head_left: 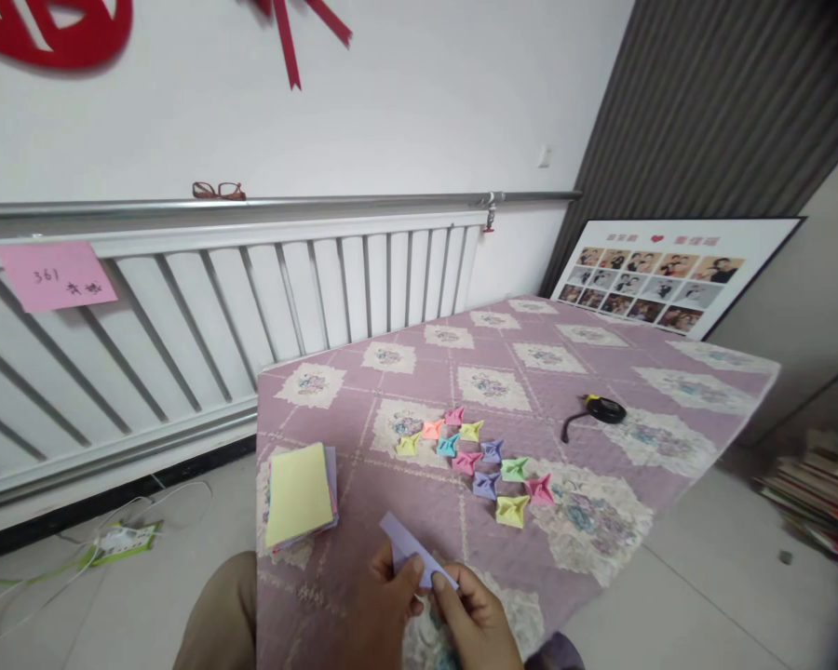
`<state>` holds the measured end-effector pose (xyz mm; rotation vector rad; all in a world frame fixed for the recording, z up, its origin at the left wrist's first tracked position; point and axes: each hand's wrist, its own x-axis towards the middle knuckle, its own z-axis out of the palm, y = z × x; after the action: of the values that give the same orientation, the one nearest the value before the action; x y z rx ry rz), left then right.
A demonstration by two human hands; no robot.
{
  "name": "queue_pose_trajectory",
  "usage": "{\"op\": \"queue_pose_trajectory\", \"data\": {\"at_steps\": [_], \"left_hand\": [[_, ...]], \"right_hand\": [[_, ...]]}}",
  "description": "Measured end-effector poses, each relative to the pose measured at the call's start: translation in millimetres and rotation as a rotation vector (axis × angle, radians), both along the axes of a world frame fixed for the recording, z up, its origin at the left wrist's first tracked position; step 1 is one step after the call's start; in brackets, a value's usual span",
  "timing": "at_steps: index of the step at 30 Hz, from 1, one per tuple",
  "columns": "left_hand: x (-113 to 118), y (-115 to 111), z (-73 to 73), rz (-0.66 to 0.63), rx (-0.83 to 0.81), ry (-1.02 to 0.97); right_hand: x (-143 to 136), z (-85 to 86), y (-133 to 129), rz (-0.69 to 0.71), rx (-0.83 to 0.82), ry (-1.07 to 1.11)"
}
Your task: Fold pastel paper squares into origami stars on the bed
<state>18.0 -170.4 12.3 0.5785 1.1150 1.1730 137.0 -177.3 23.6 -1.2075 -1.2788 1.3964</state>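
A folded strip of lavender paper [409, 546] is held between both hands above the near edge of the table. My left hand [385, 596] pinches its middle between thumb and fingers. At the strip's lower right end, my right hand [471, 609] grips it with the thumb on top. Beyond the hands stand several small folded paper pieces in two slanting rows, among them a yellow one [512, 510], a pink one [539, 489] and a purple one [485, 485]. Left of my hands lies a stack of square paper sheets [299, 495], yellow on top.
A black tape measure [606, 409] lies on the patterned tablecloth [433, 372]. A white radiator [307, 288] runs behind the table, bearing a pink note [57, 276]. A photo board [670, 274] leans at the far right. A power strip [122, 542] with cables is on the floor.
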Motion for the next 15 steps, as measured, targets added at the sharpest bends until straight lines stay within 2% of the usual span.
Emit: {"op": "queue_pose_trajectory", "data": {"at_steps": [3, 6, 9, 12, 15], "left_hand": [[7.1, 8.7, -3.1, 0.02, 0.034, 0.112], [7.3, 13.4, 1.3, -0.099, 0.04, 0.334], [9.0, 13.5, 14.4, -0.241, 0.081, 0.464], [14.5, 11.3, 29.6, -0.323, 0.131, 0.553], [18.6, 9.3, 39.6, -0.378, 0.158, 0.62]], "right_hand": [[7.3, -1.0, 5.5, 0.041, -0.003, 0.038], [19.5, 3.6, 17.5, -0.005, -0.03, 0.079], [30.7, 17.0, 31.8, -0.01, 0.0, 0.099], [37.0, 29.4, 41.5, 0.089, 0.045, 0.062], [39.7, 27.7, 44.3, 0.096, 0.041, 0.071]]}}
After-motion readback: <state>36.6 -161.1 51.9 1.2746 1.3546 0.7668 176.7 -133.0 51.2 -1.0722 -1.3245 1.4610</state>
